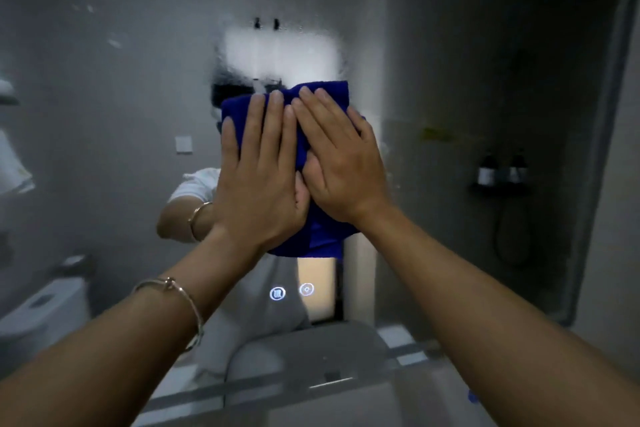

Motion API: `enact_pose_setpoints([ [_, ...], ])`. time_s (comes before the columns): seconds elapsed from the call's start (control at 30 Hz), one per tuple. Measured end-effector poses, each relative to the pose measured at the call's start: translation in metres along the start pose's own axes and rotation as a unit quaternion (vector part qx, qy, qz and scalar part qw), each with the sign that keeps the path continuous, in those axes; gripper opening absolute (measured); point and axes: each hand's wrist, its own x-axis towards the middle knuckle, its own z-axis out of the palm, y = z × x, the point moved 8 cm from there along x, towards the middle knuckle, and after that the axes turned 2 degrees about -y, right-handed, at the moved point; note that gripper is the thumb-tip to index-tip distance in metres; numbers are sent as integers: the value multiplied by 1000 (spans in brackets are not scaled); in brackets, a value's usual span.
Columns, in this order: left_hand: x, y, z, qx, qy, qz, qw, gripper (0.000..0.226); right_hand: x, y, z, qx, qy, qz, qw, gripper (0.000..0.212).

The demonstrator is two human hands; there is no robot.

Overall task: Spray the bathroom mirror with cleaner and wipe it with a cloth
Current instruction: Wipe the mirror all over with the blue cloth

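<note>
The mirror [121, 97] is all fogged with spray, with streaky droplets up top. A blue cloth [311, 239] sits flat against the glass, and two lit touch icons [277, 293] glow below it.

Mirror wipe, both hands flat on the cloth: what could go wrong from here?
1. Two lit touch icons sit just below the cloth; a downward stroke by the left hand and right hand might trigger them.
2. Some droplets on the mirror, up and to the left of the cloth, may be missed and dry into streaks.
</note>
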Motion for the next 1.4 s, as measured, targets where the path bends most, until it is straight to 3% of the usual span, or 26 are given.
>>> enact_pose_setpoints([
  [0.37, 52, 145, 36, 24, -12, -28, 999, 67, -54, 142, -49, 21, 2, -35, 999, 55],
  [0.73, 104, 318, 84, 8, -28, 41, 999, 65, -137, 310, -102, 10, -27, 62, 998, 56],
  [1.07, 111, 341, 90, 32, -43, 54, 997, 66, -147, 329, -107, 21, -8, 34, 999, 55],
  [1.4, 149, 384, 99, 22, -39, 80, 996, 68, -148, 383, -129, 2, -21, 59, 998, 56],
])
